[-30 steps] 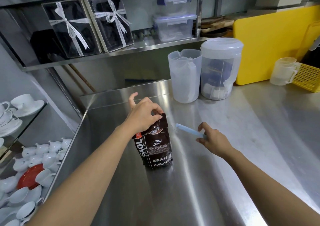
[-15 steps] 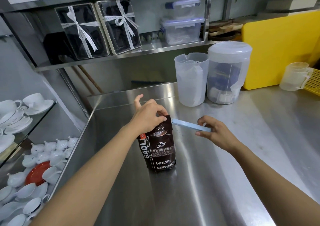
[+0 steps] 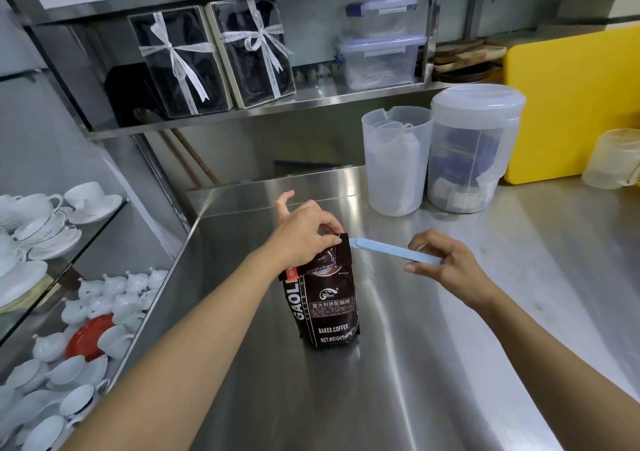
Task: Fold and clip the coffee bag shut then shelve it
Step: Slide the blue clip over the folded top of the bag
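I see the steel counter [image 3: 450, 312] filling most of the view, with a wall shelf [image 3: 242, 118] above it. Both of my forearms reach in from the bottom edge, angled toward the middle. The dark coffee bag [image 3: 327, 307] stands upright on the counter near its left side, its top folded over. My left hand [image 3: 301, 236] comes down on the bag from above, wrist bent, fingers curled and thumb pinching the folded top closed, with one finger lifted clear behind. My right hand [image 3: 446, 263] sits to the right of the bag, palm turned down, thumb and fingers gripping the far end of the light blue clip [image 3: 394, 251]. The clip lies nearly level, its free tip touching the folded edge of the bag just beside my left fingertips [image 3: 335, 239]; I cannot tell whether it has gone over the fold.
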A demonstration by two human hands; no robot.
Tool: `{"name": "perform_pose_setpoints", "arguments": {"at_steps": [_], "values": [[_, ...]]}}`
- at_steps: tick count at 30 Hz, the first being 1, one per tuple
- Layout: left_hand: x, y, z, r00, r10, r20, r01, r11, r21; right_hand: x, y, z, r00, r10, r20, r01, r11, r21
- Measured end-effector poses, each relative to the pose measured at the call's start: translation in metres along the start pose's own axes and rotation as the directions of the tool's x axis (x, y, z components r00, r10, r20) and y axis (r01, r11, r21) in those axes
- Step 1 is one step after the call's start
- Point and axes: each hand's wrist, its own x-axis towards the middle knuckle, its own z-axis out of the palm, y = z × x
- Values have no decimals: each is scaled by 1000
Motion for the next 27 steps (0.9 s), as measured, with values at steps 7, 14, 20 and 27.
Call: {"name": "perform_pose_setpoints", "arguments": {"at_steps": [7,14,20,27], "values": [[3,0,3,1000,10,-2,-10,1000,-11,6,-13,13,985,-120,121,126,991,-48],[0,-1,6,1000,3,-23,-5,997,-77,31,-28,25,951,-78,300,138,973,-184],[-5,1,8,998,-56,5,56,994,-98,51,-36,40,952,-126,280,147,987,-58],[-7,-1,12,998,-52,-31,47,986,-157,61,-32,54,967,-93,236,74,994,85]]}}
